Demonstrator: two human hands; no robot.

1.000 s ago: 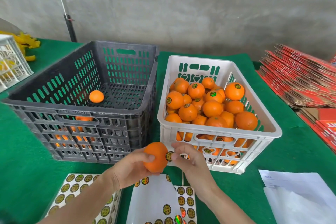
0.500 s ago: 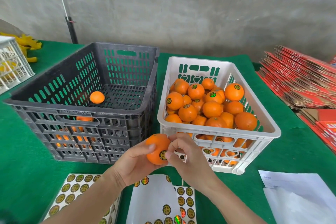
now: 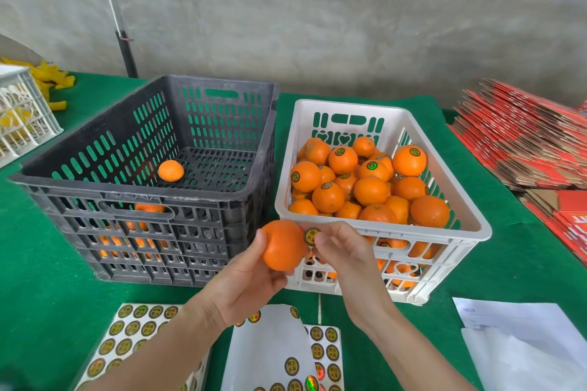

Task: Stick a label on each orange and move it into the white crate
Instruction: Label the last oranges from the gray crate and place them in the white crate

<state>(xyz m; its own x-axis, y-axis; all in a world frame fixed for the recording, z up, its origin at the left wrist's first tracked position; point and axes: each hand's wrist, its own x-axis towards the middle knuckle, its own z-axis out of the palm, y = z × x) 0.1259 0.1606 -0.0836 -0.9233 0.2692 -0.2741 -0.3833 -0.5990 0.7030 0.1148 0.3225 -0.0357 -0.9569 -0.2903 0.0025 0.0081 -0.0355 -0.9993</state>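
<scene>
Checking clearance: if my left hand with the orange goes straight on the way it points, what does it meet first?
Probably the white crate, at its near wall by the left corner; the left hand holds the orange just before it. Depth is unclear.

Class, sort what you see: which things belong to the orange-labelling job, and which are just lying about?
Job: held orange, its label, left hand, right hand, sticker sheets, dark crate, white crate.
Lying about: red cardboard stack, white papers, small white basket, yellow scraps.
</scene>
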